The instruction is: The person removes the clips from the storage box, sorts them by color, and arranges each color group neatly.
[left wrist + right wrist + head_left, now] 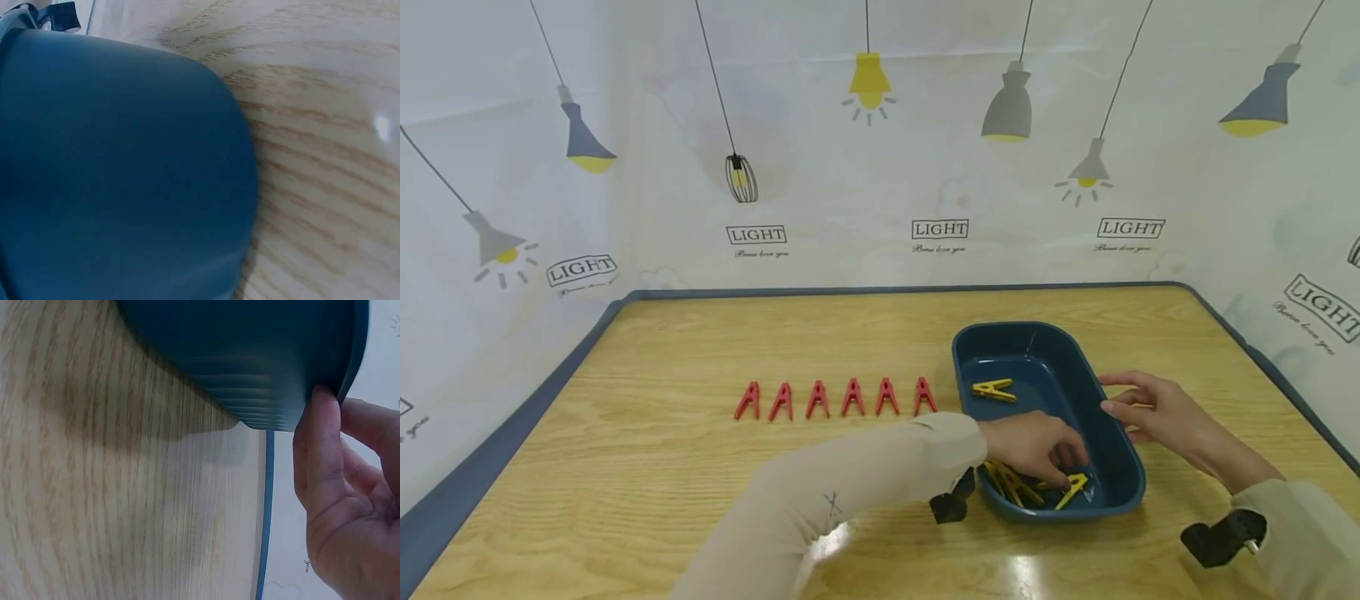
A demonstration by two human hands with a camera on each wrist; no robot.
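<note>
A dark blue plastic basin [1048, 333] stands on the wooden table, with several yellow clothespins inside. My left hand [1033, 446] reaches over its near left rim, fingers bent down and thumb beside a yellow clothespin [1072, 492]; whether it pinches that clothespin is hidden. More yellow clothespins [1017, 486] lie below the hand, and a separate one [994, 390] lies farther back. My right hand [1157, 421] holds the basin's right rim; in the right wrist view, its fingers [325, 437] meet the rim and outer wall. Only the basin's outer side [125, 162] and table appear in the left wrist view.
Several red clothespins [853, 397] stand in a row left of the basin, evenly spaced. The wooden table [625, 483] is bordered by a blue edge [850, 291] and a white cloth backdrop [835, 192] printed with lamps. Dark camera mounts sit on both wrists.
</note>
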